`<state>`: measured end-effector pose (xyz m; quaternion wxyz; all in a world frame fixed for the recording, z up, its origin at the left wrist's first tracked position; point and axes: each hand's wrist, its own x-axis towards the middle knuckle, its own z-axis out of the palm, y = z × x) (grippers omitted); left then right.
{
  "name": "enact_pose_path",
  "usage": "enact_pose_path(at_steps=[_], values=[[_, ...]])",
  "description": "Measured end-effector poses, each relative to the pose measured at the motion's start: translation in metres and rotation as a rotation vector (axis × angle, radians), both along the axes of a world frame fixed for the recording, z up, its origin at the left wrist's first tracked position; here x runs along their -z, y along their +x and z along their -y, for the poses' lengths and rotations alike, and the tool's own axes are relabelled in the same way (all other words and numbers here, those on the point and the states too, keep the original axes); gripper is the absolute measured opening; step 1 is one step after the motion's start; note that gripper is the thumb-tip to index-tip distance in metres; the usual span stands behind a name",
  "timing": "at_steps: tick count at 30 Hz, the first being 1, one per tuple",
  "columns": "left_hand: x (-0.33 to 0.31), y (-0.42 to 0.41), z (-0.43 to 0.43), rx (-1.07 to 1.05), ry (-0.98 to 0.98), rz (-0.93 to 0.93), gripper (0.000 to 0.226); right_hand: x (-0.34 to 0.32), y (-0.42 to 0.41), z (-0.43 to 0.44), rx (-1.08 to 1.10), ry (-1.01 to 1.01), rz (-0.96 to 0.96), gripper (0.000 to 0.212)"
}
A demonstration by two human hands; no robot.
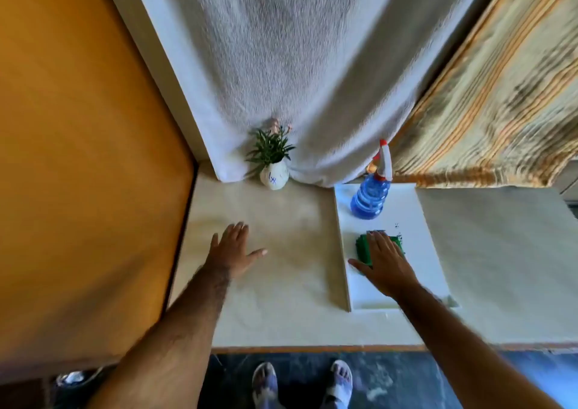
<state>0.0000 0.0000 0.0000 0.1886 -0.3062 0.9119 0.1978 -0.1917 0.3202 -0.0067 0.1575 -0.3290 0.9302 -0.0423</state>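
- Left hand (pixel 233 252) resting flat on table (pixel 291 283), fingers spreading straight, holding nothing.
- Plant vase (pixel 274 175) standing at 1 o'clock from left hand, well apart.
- White board (pixel 419 236) lying on table at 3 o'clock from left hand.
- Green pad (pixel 362 247) lying on board near its left edge.
- Right hand (pixel 386 264) pressing on pad, fingers lying straight, thumb pointing to 9 o'clock, gripping nothing.
- Blue spray bottle (pixel 369 196) standing upright on board at 12 o'clock from pad, apart from it.

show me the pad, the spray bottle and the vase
pad (pixel 362 248): head view, its uncovered green left part
spray bottle (pixel 369 200): head view, its blue body
vase (pixel 274 179): head view, its white belly
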Motion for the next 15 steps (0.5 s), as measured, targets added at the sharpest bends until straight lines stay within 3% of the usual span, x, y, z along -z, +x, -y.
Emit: enact_pose_path(at_steps=[3,6,11,15], values=[[0.032,0.02,-0.009,-0.015,-0.044,0.024,0.104,0.017,0.012,-0.01,0.078,-0.007,0.008,0.104],[0.061,0.035,-0.022,0.002,-0.154,-0.102,0.108,0.037,0.024,-0.016,0.088,-0.007,-0.039,0.107],[0.08,0.038,-0.028,0.002,-0.229,-0.157,0.103,0.044,0.031,-0.015,0.139,-0.082,0.005,0.111],[0.088,0.04,-0.03,-0.002,-0.246,-0.188,0.094,0.015,0.011,0.005,0.291,-0.389,0.054,0.114]])
